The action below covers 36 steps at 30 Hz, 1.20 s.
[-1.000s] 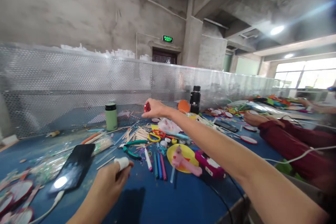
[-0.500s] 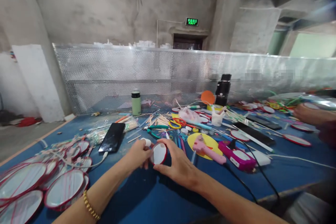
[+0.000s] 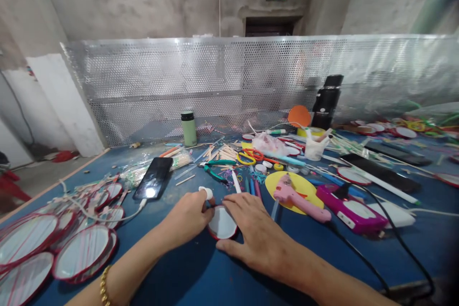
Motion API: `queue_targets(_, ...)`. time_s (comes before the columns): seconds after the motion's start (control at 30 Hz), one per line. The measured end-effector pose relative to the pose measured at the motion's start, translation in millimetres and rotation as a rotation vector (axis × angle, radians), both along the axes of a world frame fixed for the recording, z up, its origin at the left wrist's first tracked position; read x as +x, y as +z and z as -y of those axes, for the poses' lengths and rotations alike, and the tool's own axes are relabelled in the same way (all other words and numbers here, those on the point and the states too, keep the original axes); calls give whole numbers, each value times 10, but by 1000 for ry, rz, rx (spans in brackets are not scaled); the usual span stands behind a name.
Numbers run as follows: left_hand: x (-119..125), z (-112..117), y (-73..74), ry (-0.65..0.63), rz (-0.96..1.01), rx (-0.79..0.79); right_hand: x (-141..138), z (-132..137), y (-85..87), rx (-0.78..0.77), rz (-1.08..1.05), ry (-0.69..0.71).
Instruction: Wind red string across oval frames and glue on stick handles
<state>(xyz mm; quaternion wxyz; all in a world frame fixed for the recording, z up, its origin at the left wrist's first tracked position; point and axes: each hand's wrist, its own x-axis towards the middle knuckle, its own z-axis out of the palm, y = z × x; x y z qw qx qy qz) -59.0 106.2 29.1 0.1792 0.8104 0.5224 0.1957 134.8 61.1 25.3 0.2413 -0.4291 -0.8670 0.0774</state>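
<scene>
A small round disc (image 3: 222,224) with a white face and a red rim lies flat on the blue table (image 3: 201,277) just in front of me. My left hand (image 3: 188,217) is curled at the disc's left edge, its fingers closed against the rim; one raised finger wears a white cover (image 3: 206,192). My right hand (image 3: 254,236) lies flat with fingers stretched out, fingertips over the disc's right and far edge. A gold bracelet (image 3: 103,287) sits on my left wrist.
Several larger red-rimmed discs (image 3: 82,258) lie at the left. A phone (image 3: 152,179) on a cable, pliers (image 3: 215,169), pens, scissors (image 3: 247,157), a pink glue gun (image 3: 296,196) on a yellow disc, a green bottle (image 3: 188,129) and a black flask (image 3: 326,103) stand beyond. A perforated metal screen (image 3: 233,76) closes the back.
My right hand came back from a far reach with the red-rimmed disc. Both hands held it upright half a second ago; now it lies flat on the table under them.
</scene>
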Motion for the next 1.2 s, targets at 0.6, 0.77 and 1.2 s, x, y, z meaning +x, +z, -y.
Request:
queue_targets(0.6, 94, 101, -66, 49, -144, 0, 107, -32, 136, 46, 1, -1)
queue_targets(0.77, 122, 105, -56, 85, -232, 15, 198, -340, 532, 155, 142, -256)
queue_targets(1.2, 124, 148, 14, 67, -231, 26, -81, -1021, 291, 129, 481, -294)
